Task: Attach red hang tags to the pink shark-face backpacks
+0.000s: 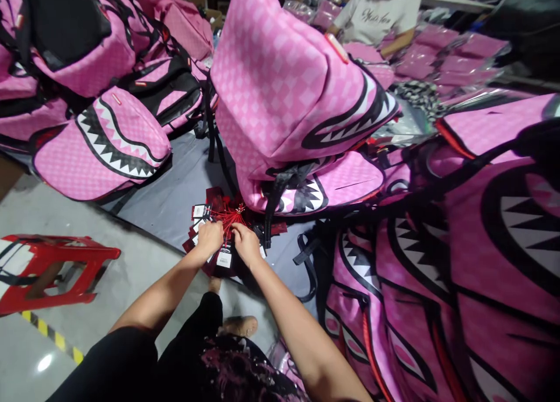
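A bunch of black and white hang tags (224, 258) with red strings (231, 217) lies at the edge of the grey table (153, 201). My left hand (210, 238) is closed at the left side of the bunch, on the red strings. Close beside it, my right hand (245, 243) has its fingers pinched at the strings' right side. The fingertips of both hands are small and partly hidden. Just behind the tags stands a large pink checkered backpack (271, 81) with a shark-mouth print, its black straps hanging down near my right hand.
Pink backpacks (125, 136) are piled at the left, and more hang or stand in a row at the right (406, 285). A red stool (61, 268) is on the floor at the left. Plastic-wrapped pink packs (470, 55) lie at the back right.
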The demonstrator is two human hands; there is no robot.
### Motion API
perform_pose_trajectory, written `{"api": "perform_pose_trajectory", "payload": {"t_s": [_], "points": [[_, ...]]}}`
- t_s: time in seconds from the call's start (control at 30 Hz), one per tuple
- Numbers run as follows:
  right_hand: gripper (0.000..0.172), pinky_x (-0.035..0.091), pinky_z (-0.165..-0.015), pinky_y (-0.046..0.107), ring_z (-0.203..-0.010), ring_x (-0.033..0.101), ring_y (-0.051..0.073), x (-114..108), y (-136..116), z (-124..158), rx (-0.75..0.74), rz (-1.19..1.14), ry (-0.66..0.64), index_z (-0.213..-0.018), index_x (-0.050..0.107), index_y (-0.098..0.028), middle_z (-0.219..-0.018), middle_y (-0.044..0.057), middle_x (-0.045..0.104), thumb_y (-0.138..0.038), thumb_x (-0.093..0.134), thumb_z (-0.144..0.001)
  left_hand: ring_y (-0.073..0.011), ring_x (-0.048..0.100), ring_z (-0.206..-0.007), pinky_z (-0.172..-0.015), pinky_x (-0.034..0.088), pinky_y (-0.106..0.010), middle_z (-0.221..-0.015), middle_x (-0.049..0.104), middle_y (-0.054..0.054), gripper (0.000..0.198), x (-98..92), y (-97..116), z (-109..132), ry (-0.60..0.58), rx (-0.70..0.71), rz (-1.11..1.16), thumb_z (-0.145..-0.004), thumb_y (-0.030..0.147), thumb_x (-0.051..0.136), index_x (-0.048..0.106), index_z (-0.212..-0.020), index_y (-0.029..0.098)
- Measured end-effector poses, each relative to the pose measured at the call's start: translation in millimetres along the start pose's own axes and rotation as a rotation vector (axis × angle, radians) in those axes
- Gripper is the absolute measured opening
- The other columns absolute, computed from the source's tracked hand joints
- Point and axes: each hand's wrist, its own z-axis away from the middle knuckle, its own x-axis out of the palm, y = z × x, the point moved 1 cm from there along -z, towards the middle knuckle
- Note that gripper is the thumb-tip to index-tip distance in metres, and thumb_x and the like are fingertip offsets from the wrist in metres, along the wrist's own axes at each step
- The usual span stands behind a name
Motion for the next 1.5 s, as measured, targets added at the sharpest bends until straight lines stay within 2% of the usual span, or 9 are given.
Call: {"api": "perform_pose_trajectory", "payload": {"t_s": [0.27,0.37,0.5,0.6,0.73,0.93,1.13,1.33,1.5], "points": [[0.044,0.043,-0.089,0.029,-0.098,0.063,0.017,-3.4,-9.8,-59.6,0.138,0.127,-0.091,-0.135,0.052,-0.005,-0.118,0.012,0.063,-0.017,0.038,-0.095,-0.0291,0.063,-0.093,-0.078,0.037,-0.037,-0.091,0.072,-0.014,0.022,-45.0,-43.3,8.0,-0.094,0.043,-0.199,-0.080,0.013,0.049,0.070,-0.087,0.015],[0.040,0.042,-0.094,0.029,-0.103,0.062,0.018,-13.0,-20.5,-53.8,0.177,0.125,-0.109,-0.130,0.058,-0.017,-0.117,0.006,0.066,-0.017,0.051,-0.091,-0.0306,0.062,-0.093,-0.077,0.038,-0.038,-0.087,0.073,-0.013,0.031,-54.4,-70.7,24.3,-0.062,0.061,-0.265,-0.090,0.027,0.041,0.071,-0.095,0.018],[0.043,0.033,-0.109,0.035,-0.115,0.056,0.016,-22.2,-16.0,-8.4,0.124,0.049,-0.026,-0.130,0.056,-0.024,-0.128,0.001,0.061,-0.010,0.048,-0.090,-0.0195,0.062,-0.090,-0.087,0.041,-0.033,-0.090,0.073,0.002,0.056,-39.1,-73.9,28.6,0.205,0.306,-0.081,-0.094,0.052,0.024,0.071,-0.099,0.022],[0.045,0.048,-0.092,0.028,-0.094,0.063,0.012,-27.5,1.6,65.3,0.192,-0.350,0.094,-0.135,0.049,-0.021,-0.117,0.003,0.065,-0.014,0.044,-0.091,-0.0181,0.064,-0.089,-0.092,0.043,-0.035,-0.093,0.074,0.004,0.056,-12.5,-37.2,43.3,0.192,0.554,0.079,-0.094,0.054,0.027,0.072,-0.093,0.022],[0.038,0.047,-0.054,0.022,-0.053,0.055,0.009,-40.0,36.3,167.0,0.436,-0.815,0.359,-0.113,0.056,-0.019,-0.076,-0.003,0.063,-0.043,0.058,-0.084,-0.0177,0.067,-0.082,-0.106,0.038,-0.040,-0.093,0.075,0.000,0.032,24.2,41.1,81.7,-0.056,0.871,0.169,-0.093,0.041,0.041,0.070,-0.089,0.027],[0.036,0.049,-0.058,0.027,-0.053,0.057,0.013,-77.3,72.5,264.2,0.545,-0.738,0.564,-0.080,0.056,-0.019,-0.061,0.000,0.061,-0.055,0.051,-0.083,-0.0134,0.066,-0.078,-0.072,0.046,-0.023,-0.089,0.074,0.001,0.032,72.3,145.6,141.0,-0.468,0.951,0.288,-0.095,0.037,0.039,0.069,-0.094,0.025],[0.025,0.047,-0.081,0.035,-0.082,0.062,0.021,-126.9,108.7,363.1,0.709,-0.316,0.761,-0.090,0.058,-0.019,-0.087,0.008,0.067,-0.043,0.054,-0.085,-0.0220,0.068,-0.085,-0.069,0.046,-0.029,-0.097,0.075,-0.003,0.032,91.9,200.7,169.1,-0.411,0.839,0.150,-0.093,0.034,0.044,0.070,-0.110,0.028],[0.026,0.044,-0.076,0.033,-0.075,0.060,0.021,-122.3,138.3,390.9,0.835,-0.005,0.880,-0.107,0.053,-0.017,-0.085,0.007,0.067,-0.036,0.051,-0.090,-0.0282,0.068,-0.099,-0.080,0.048,-0.036,-0.112,0.073,-0.008,0.041,81.1,257.5,190.8,-0.289,0.948,0.071,-0.095,0.030,0.043,0.058,-0.133,0.032],[0.017,0.043,-0.073,0.029,-0.076,0.062,0.020,-121.1,146.4,386.5,0.779,0.062,0.858,-0.098,0.059,-0.019,-0.082,0.005,0.067,-0.032,0.053,-0.091,-0.0230,0.070,-0.091,-0.076,0.049,-0.030,-0.101,0.075,-0.006,0.040,64.3,282.1,204.1,-0.223,1.000,0.129,-0.094,0.026,0.047,0.060,-0.131,0.028]]}}
